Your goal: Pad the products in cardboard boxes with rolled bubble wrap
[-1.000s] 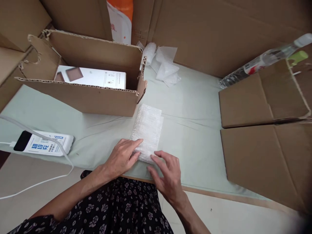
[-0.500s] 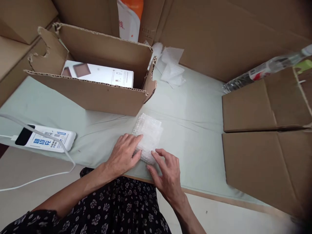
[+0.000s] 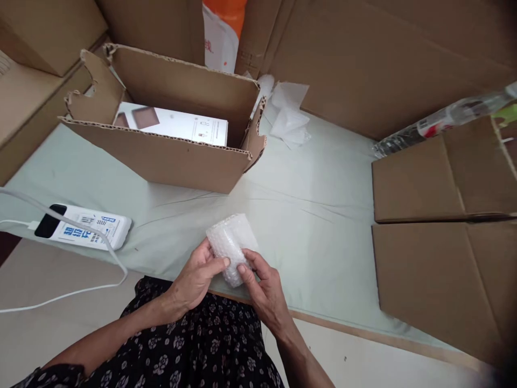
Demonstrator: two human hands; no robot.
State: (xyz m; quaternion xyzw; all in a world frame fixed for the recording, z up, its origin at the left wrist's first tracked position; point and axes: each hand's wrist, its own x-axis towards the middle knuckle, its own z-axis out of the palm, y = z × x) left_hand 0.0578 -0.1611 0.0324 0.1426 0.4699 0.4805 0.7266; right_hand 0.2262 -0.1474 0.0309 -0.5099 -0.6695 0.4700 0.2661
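Fingers [image 3: 216,262] of our left hand [image 3: 194,277] and of our right hand [image 3: 262,283] are curled around a bubble-wrap bundle [image 3: 231,242], thumbs meeting on its near end, so both hands grip it. We hold the bundle just above the near edge of the table [image 3: 319,215], over the pale green cover, with its far end tilted up and away from us.

We judge the bundle to be light and soft on the outside; the wrap should give under pressure and may slide against itself, so a hold around the middle with both hands, as we have it, looks safer than a pinch at one loose end. Whatever is wrapped inside is hidden, so we cannot say whether it is fragile.

Beyond the bundle stands an open cardboard box [image 3: 169,156] with torn flaps, and a white printed carton [image 3: 177,123] lies inside it. To our left, a white power bank [image 3: 83,231] rests on the table with a cable [image 3: 60,299] looping off the edge. Loose scraps of wrap [image 3: 288,116] lie farther back. On our right are flattened cardboard sheets [image 3: 436,258], and a clear plastic bottle [image 3: 440,121] is partly cut off by the frame. Print on the carton is too small to read.
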